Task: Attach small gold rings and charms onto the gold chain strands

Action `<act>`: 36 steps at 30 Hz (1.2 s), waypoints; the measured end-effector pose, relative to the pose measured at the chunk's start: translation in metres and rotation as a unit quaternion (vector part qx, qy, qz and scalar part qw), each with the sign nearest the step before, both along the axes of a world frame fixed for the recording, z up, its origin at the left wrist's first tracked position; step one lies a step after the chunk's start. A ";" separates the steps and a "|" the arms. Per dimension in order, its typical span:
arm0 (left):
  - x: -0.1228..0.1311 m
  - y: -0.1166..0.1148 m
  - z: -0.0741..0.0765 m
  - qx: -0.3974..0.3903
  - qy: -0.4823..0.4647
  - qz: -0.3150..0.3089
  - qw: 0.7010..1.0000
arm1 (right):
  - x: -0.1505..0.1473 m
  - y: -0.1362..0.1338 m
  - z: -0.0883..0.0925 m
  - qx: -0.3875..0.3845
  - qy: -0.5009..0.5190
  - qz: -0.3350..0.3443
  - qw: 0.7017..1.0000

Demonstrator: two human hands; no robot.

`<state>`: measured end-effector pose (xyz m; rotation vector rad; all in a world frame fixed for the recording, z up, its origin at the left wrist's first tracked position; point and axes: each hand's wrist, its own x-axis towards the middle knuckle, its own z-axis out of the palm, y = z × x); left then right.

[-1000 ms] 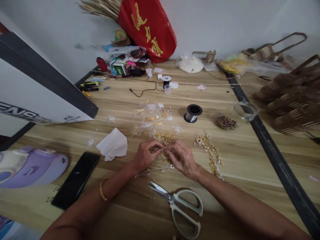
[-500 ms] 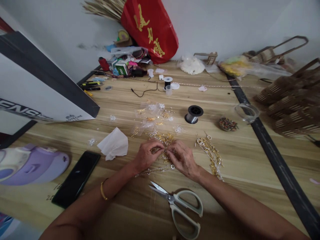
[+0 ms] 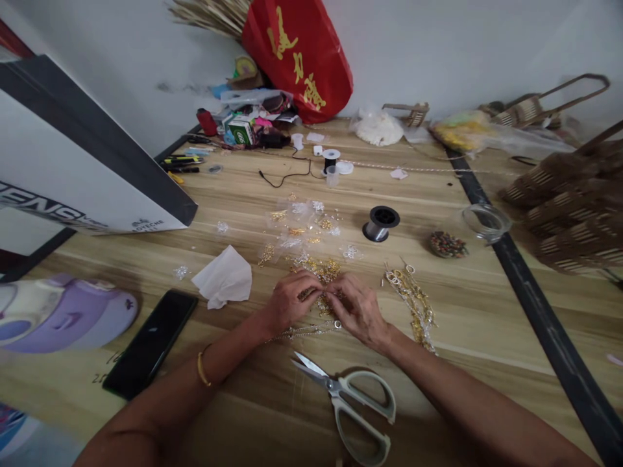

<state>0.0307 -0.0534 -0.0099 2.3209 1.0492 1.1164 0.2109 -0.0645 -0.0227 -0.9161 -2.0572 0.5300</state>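
Note:
My left hand [image 3: 288, 300] and my right hand [image 3: 357, 308] meet fingertip to fingertip on the wooden table [image 3: 311, 402], both pinched on small gold jewellery pieces [image 3: 319, 299] between them. A loose heap of gold findings [image 3: 322, 267] lies just beyond the fingers. A thin gold chain [image 3: 302, 331] trails on the table under my left wrist. A gold bangle [image 3: 201, 369] sits on my left forearm. What exactly each pinch holds is too small to make out.
Grey-handled scissors [image 3: 354, 407] lie open near me. A black phone [image 3: 150, 343], white tissue [image 3: 224, 277] and purple object [image 3: 58, 314] are left. A finished chain pile [image 3: 413, 305], wire spool [image 3: 380, 224], bead dish [image 3: 446, 244], glass lid [image 3: 485, 221] and baskets [image 3: 569, 207] are right.
The view has drifted slightly; my hands stay pinched together over the gold pieces with only small finger movements.

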 end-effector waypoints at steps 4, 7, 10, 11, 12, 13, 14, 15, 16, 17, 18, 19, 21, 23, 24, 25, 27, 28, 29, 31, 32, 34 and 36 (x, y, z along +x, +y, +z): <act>-0.001 0.000 -0.002 0.004 0.004 0.001 1.000 | 0.000 0.000 0.002 0.003 -0.003 -0.003 1.000; -0.001 0.001 -0.002 0.015 0.004 -0.002 1.000 | 0.000 -0.001 0.001 0.006 -0.006 -0.007 1.000; -0.001 0.000 -0.001 0.022 0.010 -0.001 1.000 | 0.000 -0.001 0.001 0.002 -0.009 -0.006 1.000; -0.001 0.000 -0.001 0.022 0.012 -0.001 1.000 | -0.001 -0.001 0.001 0.001 -0.010 -0.005 1.000; -0.001 0.000 -0.001 0.021 0.014 -0.002 1.000 | -0.001 -0.001 0.001 -0.001 -0.011 -0.004 1.000; -0.001 0.000 -0.001 0.020 0.015 -0.004 1.000 | -0.001 -0.001 0.001 -0.002 -0.012 -0.004 1.000; -0.001 0.000 -0.001 0.018 0.015 -0.006 1.000 | -0.001 0.000 0.001 -0.003 -0.013 -0.004 1.000; -0.001 0.000 -0.001 0.016 0.015 -0.007 1.000 | -0.001 0.000 0.001 -0.002 -0.013 -0.004 1.000; -0.001 0.000 -0.001 0.014 0.015 -0.008 1.000 | -0.001 0.000 0.001 -0.002 -0.013 -0.003 1.000; -0.001 0.000 -0.001 0.012 0.015 -0.008 1.000 | -0.001 0.000 0.001 -0.002 -0.012 -0.003 1.000; -0.001 -0.001 -0.001 0.010 0.014 -0.007 1.000 | -0.001 0.000 0.001 -0.001 -0.011 -0.003 1.000; -0.001 -0.001 -0.001 0.007 0.013 -0.008 1.000 | -0.001 0.000 0.001 0.000 -0.010 -0.003 1.000; -0.001 -0.001 0.000 -0.001 0.005 -0.010 1.000 | -0.001 0.000 0.001 -0.002 -0.009 -0.002 1.000; 0.000 -0.001 0.001 -0.013 -0.007 -0.012 1.000 | -0.001 0.000 0.001 -0.008 -0.008 -0.001 1.000; 0.000 -0.001 0.001 -0.020 -0.013 -0.011 1.000 | -0.001 0.000 0.001 -0.011 -0.007 -0.001 1.000; 0.000 -0.001 0.001 -0.026 -0.018 -0.010 0.999 | -0.001 0.000 0.001 -0.015 -0.004 -0.001 1.000; 0.000 -0.001 0.001 -0.035 -0.024 -0.006 0.999 | -0.001 0.000 0.001 -0.021 0.004 -0.001 1.000; 0.000 -0.001 0.001 -0.038 -0.026 -0.004 0.999 | -0.001 0.000 0.001 -0.025 0.008 -0.002 1.000; 0.000 -0.001 0.001 -0.042 -0.028 -0.002 0.999 | -0.001 0.000 0.001 -0.030 0.012 -0.002 0.999; -0.001 0.000 0.002 -0.048 -0.034 0.001 0.998 | -0.001 0.000 0.001 -0.038 0.018 -0.001 0.999; -0.001 0.000 0.002 -0.052 -0.036 0.002 0.998 | -0.001 0.000 0.001 -0.041 0.020 -0.001 0.999; -0.001 0.000 0.003 -0.057 -0.035 0.003 0.998 | -0.001 0.001 0.001 -0.041 0.025 -0.003 0.999; -0.002 0.000 0.003 -0.058 -0.031 0.003 0.998 | -0.001 0.001 0.000 -0.038 0.030 -0.006 0.999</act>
